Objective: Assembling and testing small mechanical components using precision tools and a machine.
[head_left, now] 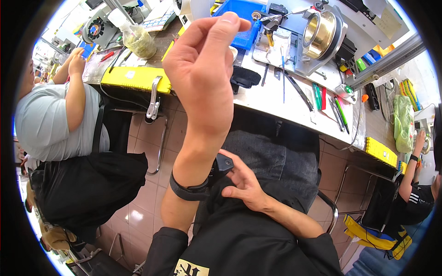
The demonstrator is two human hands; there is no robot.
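My left hand (pixel 202 69) is raised close to the camera in front of the workbench, back toward me, with the fingers curled and the thumb tip meeting the fingertips; nothing shows between them. A black wristband (pixel 186 189) circles that forearm. Lower down, over my dark-trousered lap, my right hand (pixel 244 181) reaches in from the right. Its thumb and forefinger pinch the loose black strap end (pixel 223 163) of the wristband beside the left wrist.
The white workbench (pixel 271 99) holds a machine with a brass ring (pixel 320 28), a blue tray (pixel 239 11), pliers, pens and a plastic bottle (pixel 136 39). One person in a grey shirt (pixel 46 119) sits at left, another at far right (pixel 416 193). Tiled floor lies below.
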